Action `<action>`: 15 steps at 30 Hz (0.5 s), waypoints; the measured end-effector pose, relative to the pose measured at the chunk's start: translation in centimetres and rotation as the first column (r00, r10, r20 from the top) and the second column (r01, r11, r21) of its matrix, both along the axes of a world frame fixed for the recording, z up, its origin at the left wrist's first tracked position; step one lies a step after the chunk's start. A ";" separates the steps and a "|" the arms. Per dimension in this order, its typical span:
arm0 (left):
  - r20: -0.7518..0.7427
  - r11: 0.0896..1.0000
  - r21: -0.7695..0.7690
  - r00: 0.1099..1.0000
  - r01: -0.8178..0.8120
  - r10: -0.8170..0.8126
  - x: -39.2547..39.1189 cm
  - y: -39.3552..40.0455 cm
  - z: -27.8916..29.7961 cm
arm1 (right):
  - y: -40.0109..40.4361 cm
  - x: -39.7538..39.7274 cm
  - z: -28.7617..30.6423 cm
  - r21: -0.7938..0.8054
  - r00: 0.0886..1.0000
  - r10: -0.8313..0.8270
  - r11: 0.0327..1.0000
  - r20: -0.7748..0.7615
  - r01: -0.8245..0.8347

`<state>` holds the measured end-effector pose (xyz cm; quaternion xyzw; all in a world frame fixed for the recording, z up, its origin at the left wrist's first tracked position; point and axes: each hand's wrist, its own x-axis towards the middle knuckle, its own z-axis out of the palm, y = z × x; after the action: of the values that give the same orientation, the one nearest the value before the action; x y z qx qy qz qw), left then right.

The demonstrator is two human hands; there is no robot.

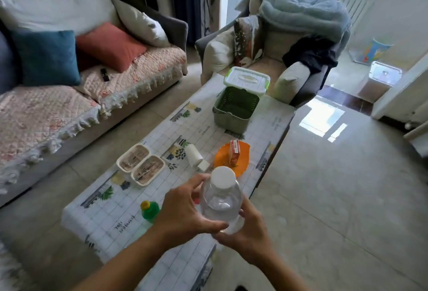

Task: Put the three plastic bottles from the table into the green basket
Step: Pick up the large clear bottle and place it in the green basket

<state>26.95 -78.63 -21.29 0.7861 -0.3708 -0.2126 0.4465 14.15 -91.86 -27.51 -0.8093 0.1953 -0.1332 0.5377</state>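
Note:
A clear plastic bottle (221, 200) with a white cap is held upright above the near end of the table, between both hands. My left hand (185, 209) wraps its left side and my right hand (245, 232) cups its bottom right. A green bottle (150, 210) with a yellow cap stands on the table just left of my left hand. A small red bit peeks out behind my left hand; I cannot tell what it is. The green basket (234, 111) stands empty at the far end of the table, its white lid (246, 80) leaning behind it.
On the patterned table cover (108, 221) lie two white trays of tools (141, 163), a white roll (194, 155) and an orange plate (243, 158) bearing a small carton. A sofa runs along the left, an armchair stands beyond the table, tiled floor on the right.

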 end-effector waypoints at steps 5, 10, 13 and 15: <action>0.050 0.999 -0.022 0.997 -0.049 0.050 -1.1 -6.6 3.2 | -6.8 -0.5 4.7 -0.005 0.998 -0.004 1.000 0.056 0.004; 0.083 0.997 -0.033 0.994 -0.064 0.067 -1.9 -12.4 4.8 | -13.0 -0.5 6.8 -0.045 0.997 0.027 0.999 0.078 -0.024; 0.093 0.998 -0.036 0.994 -0.053 0.056 -1.6 -15.8 5.2 | -16.3 -0.3 7.4 -0.063 0.996 0.040 0.997 0.075 -0.035; 0.116 0.998 -0.038 0.992 -0.051 0.055 -1.2 -18.2 5.4 | -18.6 0.1 7.5 -0.072 0.996 0.034 0.997 0.079 -0.028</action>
<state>25.73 -96.80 -15.93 0.7988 -0.3791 -0.1479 0.4432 14.21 -110.43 -19.97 -0.8249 0.1562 -0.1639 0.5179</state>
